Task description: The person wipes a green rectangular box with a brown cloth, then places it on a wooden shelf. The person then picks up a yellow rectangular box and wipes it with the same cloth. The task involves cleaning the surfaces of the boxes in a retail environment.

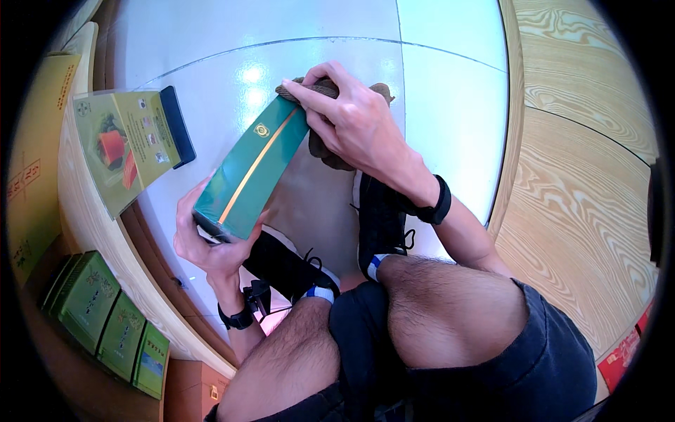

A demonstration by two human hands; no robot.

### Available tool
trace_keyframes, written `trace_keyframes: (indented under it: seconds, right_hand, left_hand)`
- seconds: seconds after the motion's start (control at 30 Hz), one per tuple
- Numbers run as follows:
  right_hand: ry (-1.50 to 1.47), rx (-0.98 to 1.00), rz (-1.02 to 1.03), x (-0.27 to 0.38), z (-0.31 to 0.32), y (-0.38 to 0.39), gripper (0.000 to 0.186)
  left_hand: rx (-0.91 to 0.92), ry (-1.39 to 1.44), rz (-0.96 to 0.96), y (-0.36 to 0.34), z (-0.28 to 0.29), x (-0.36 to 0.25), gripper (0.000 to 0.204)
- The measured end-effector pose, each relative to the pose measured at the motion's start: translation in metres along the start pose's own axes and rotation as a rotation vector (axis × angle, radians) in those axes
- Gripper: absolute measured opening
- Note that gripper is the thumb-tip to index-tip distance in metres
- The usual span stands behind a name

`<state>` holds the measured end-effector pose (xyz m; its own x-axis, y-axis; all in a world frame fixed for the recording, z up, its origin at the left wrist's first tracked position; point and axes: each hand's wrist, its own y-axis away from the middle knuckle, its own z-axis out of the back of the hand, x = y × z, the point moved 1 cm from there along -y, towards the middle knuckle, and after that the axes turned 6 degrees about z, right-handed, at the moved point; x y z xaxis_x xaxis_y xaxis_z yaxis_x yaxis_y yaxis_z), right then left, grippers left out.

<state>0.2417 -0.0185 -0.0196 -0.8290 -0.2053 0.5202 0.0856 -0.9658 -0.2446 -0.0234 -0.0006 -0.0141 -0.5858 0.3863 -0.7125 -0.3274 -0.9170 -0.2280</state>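
A long green box (261, 169) with a gold stripe and a small gold emblem is held tilted over the floor, its far end up to the right. My left hand (214, 239) grips its near lower end, fingers on one side and thumb on the other. Bunched over the far end is a brown cloth (327, 151), which my right hand (358, 119) pinches and presses against the box. Part of the cloth hangs below that hand. The fingertips under the cloth are hidden.
On the left, a wooden shelf (105, 232) carries a clear sign stand (130, 144) and several green boxes (119, 330). A yellow box (35, 162) stands beyond them. To the right is a wood-grain surface (576, 183); a red package (622, 355) lies at its near corner. My shoes (380, 218) rest on pale tiles (450, 105).
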Motion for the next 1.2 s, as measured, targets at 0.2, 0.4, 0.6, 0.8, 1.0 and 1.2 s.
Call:
trace_keyframes:
  seconds: [0.2, 0.4, 0.6, 0.8, 1.0, 1.2]
  right_hand:
    - [0.046, -0.029, 0.051, -0.003, -0.001, -0.002, 0.035]
    - [0.038, -0.003, -0.022, -0.006, -0.003, -0.003, 0.037]
    - [0.053, 0.002, -0.035, -0.011, -0.005, -0.004, 0.033]
    - [0.022, -0.029, -0.027, -0.015, -0.004, -0.006, 0.026]
    - [-0.109, -0.073, -0.127, -0.028, 0.009, -0.007, 0.023]
    - [-0.257, -0.084, -0.002, 0.014, 0.036, -0.017, 0.030]
  left_hand:
    - [0.003, -0.001, 0.013, 0.003, 0.002, 0.002, 0.080]
    - [-0.005, 0.009, 0.011, 0.004, 0.001, 0.004, 0.081]
    - [-0.010, 0.001, 0.000, 0.003, 0.001, 0.004, 0.080]
    - [-0.018, 0.007, 0.011, 0.004, 0.000, 0.003, 0.079]
    - [-0.016, 0.034, 0.031, 0.006, 0.001, 0.005, 0.078]
    - [-0.031, 0.019, 0.038, 0.007, 0.004, 0.004, 0.077]
